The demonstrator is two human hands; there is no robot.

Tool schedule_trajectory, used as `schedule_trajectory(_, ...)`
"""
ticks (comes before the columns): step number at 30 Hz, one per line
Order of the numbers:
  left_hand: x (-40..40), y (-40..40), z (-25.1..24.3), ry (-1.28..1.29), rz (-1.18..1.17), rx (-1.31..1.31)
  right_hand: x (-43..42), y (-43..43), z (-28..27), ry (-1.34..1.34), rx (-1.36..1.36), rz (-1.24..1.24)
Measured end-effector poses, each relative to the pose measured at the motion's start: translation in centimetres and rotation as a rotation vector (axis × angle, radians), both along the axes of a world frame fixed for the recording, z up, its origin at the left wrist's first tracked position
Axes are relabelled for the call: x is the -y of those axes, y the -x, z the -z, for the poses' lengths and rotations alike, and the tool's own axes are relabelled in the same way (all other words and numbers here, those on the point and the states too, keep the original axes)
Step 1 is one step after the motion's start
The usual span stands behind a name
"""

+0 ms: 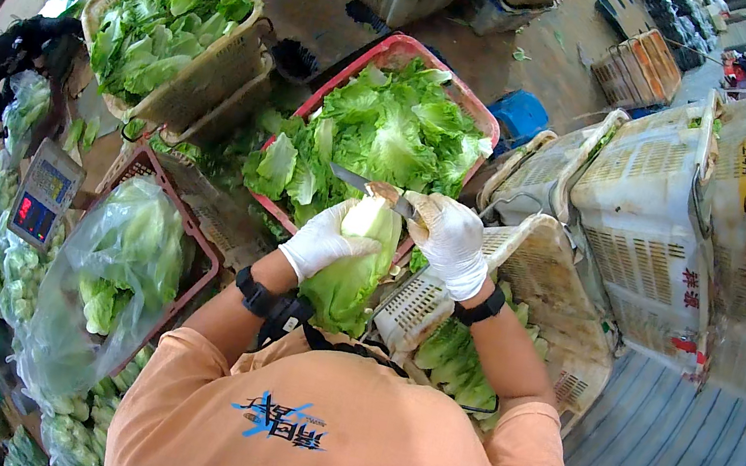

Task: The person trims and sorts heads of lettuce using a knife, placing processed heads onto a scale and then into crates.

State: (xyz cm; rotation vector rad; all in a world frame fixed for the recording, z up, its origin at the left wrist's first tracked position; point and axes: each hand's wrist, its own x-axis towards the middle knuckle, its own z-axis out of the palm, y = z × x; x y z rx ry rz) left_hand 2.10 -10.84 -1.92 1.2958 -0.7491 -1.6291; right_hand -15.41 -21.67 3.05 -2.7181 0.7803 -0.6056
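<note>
My left hand (pixel 330 242), in a white glove, grips a head of leafy lettuce (pixel 352 289) with its pale stem end up. In my right hand (pixel 450 239), gloved as well, is the handle of a knife (pixel 350 177); its blade lies across the stem end, by a brownish piece at the cut. Just beyond both hands, loose green leaves (pixel 399 125) fill a red-rimmed plastic crate (pixel 376 46). Below my right forearm, more lettuce (pixel 459 360) lies in a whitish crate (pixel 416 308).
Left, a dark red crate (pixel 211 257) holds bagged lettuce (pixel 138 251) beside a digital scale (pixel 47 194). A beige crate of leaves (pixel 222 68) stands beyond. Whitish crates (pixel 647 206) line the right. A person (pixel 39 47) bends at the far left; a blue bucket (pixel 519 115) is behind the red crate.
</note>
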Motion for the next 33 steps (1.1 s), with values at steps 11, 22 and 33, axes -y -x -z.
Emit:
schedule_trajectory(11,-0.1,-1.2,-1.2,0.191,0.015,0.358,4.4,-0.2,4.0,-0.239,-0.433,0.023)
schedule_trajectory(22,-0.1,-1.9,3.7,0.073,-0.080,-0.352,4.3,2.9,4.0,-1.650,0.290,0.093)
schedule_trajectory(33,-4.3,0.0,4.3,0.056,-0.509,-0.758,9.5,27.9,4.1,-0.090,-0.276,0.960)
